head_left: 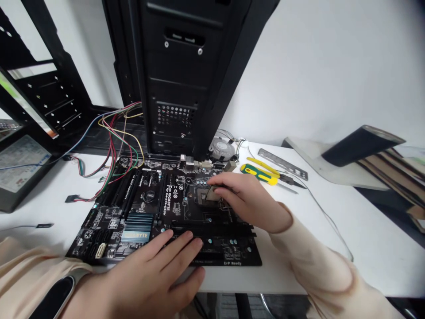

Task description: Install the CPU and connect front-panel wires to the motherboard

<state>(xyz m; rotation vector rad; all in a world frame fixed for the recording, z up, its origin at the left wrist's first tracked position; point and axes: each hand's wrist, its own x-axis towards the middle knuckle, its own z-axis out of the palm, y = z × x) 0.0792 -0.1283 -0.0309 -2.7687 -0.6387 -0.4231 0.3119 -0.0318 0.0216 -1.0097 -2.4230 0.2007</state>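
Observation:
A black Gigabyte motherboard [177,215] lies flat on the white table. My right hand [254,199] is over its right half, with thumb and fingers pinching a small flat square processor [211,193]. The processor is tilted at the CPU socket [201,197]; whether it touches the socket I cannot tell. My left hand [149,274] lies across the board's near edge, fingers stretched out and holding nothing. Close to its fingers is the blue-grey heatsink [137,227] on the board.
Behind the board stands a black computer case [186,79] with loose coloured wires [111,150] hanging onto the board. A cooler fan [221,148], a green-yellow screwdriver [259,173], a yellow-handled tool [264,165] and a metal I/O plate [282,164] lie at the back right. A thin cable [327,215] runs along the right.

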